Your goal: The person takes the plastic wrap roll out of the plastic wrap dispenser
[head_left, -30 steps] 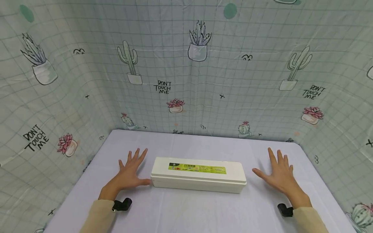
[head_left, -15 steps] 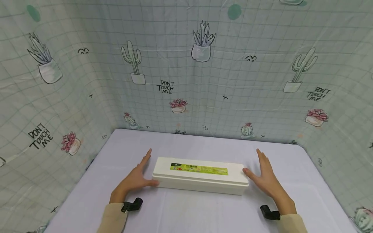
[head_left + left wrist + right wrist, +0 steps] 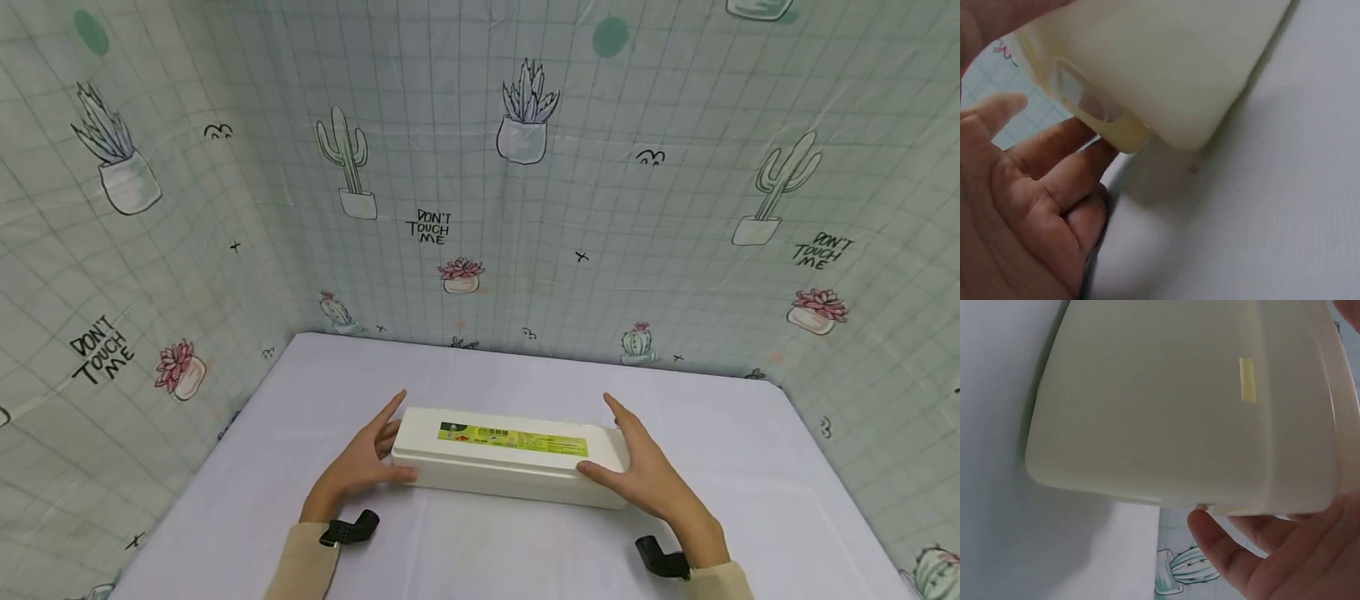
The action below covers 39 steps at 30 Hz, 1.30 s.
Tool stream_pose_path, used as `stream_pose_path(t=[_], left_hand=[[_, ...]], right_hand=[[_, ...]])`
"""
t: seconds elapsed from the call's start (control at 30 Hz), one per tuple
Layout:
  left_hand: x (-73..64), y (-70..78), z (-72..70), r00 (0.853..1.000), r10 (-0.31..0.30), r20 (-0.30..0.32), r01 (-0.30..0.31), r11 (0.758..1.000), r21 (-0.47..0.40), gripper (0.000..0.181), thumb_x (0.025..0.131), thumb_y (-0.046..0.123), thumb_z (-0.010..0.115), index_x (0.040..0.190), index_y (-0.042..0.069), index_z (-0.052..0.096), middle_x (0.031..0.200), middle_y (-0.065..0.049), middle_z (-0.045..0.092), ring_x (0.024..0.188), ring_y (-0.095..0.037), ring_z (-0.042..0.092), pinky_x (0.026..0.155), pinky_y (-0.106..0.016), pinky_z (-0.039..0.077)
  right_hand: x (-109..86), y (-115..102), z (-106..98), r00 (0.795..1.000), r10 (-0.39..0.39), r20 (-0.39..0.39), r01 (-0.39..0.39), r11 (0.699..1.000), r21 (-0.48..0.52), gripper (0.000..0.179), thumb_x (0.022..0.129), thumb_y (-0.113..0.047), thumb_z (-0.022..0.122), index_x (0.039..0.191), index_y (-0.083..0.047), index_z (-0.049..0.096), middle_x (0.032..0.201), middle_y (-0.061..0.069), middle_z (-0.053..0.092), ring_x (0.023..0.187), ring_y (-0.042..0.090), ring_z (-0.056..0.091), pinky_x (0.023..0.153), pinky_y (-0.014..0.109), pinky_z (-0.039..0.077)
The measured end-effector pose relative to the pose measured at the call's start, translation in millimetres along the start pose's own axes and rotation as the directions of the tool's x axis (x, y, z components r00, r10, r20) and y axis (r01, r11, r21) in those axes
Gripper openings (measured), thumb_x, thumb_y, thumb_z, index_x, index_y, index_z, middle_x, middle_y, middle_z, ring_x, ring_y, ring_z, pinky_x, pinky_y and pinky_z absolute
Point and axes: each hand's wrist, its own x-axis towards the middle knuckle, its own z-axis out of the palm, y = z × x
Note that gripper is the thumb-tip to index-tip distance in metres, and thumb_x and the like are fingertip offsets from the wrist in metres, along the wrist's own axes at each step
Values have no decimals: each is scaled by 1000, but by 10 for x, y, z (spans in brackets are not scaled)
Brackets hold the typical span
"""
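A long white plastic cling film box (image 3: 502,483) with a yellow-green label (image 3: 513,438) lies lengthwise across the table. My left hand (image 3: 356,462) grips its left end, thumb at the front side. In the left wrist view, bent fingers (image 3: 1075,159) reach behind the box (image 3: 1172,69) at its end, where a small recess shows. At the right end, my right hand (image 3: 648,471) holds the box with the thumb on the lid's front edge. The right wrist view has fingertips touching the end of the box (image 3: 1160,406); some fingers are hidden behind it.
A white-covered table (image 3: 480,554) bears the box. Grid-patterned cloth (image 3: 480,200) printed with cacti and succulents hangs behind it and at both sides. Black wrist cameras (image 3: 351,528) sit on both wrists.
Both hands have moved inward from beside the box onto its ends. The right hand travelled furthest, leftward, and its thumb now touches the lid. The box stays nearly in place.
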Motion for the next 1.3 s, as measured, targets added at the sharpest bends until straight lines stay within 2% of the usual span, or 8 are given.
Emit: stream_pose_path(t=[0.13,0.3,0.53,0.63,0.73,0.83,1.1,1.3], left_hand=[[-3,-8,1,999,35,9,-35,999,-30,123,76,10,91,167,11,9,157,-29,41,139,-46,51,104,-29,49],[-14,13,7,999,29,18,-28,998,-57,116,76,12,91,165,7,17,162,-27,36,147,-46,39,105,-15,41],[-17,10,8,1000,9,26,-8,999,-36,104,77,14,89,159,-5,27,159,-26,40,145,-47,41,105,-11,36],[-31,20,6,999,-17,32,17,1000,-16,103,77,15,90,158,-4,28,158,-25,42,146,-45,41,111,-20,37],[-32,21,-5,999,-27,43,27,1000,2,103,78,17,89,158,-5,28,159,-25,40,147,-46,38,120,-41,35],[-13,12,-13,998,-36,46,36,999,9,104,78,18,89,159,-5,27,161,-25,38,149,-46,35,121,-59,27],[9,-4,-14,997,-59,58,59,998,3,104,79,18,87,159,-6,25,163,-26,34,151,-46,32,122,-62,22],[1,-14,-2,998,-33,58,33,999,-7,102,79,14,87,159,-5,26,162,-25,36,150,-46,33,121,-64,20]], right_hand=[[-2,-34,54,1000,-11,11,11,1000,-2,113,80,-56,84,166,-20,21,166,17,29,150,43,31,112,71,32],[-6,-18,102,998,-64,8,64,997,-41,114,76,-57,87,163,-15,27,162,18,36,146,44,34,110,71,34],[-15,-42,96,996,-83,17,84,991,-101,112,69,-54,92,159,-15,37,156,18,44,142,43,38,108,69,36],[-31,-41,98,996,-90,30,93,989,-116,111,67,-50,94,157,-15,40,155,17,46,142,43,37,109,69,35],[-39,-43,100,995,-95,38,99,987,-127,111,65,-45,96,157,-14,41,156,18,45,143,44,34,110,70,33],[-32,-47,99,995,-88,46,94,984,-149,110,66,-41,96,157,-15,40,158,21,41,145,47,31,109,72,33],[-22,-30,108,996,-65,55,74,983,-166,97,70,-35,92,154,-15,47,154,19,44,141,44,35,105,69,38],[-24,-19,116,996,-75,40,81,980,-183,93,69,-37,92,151,-17,51,149,17,48,138,43,38,102,67,41]])
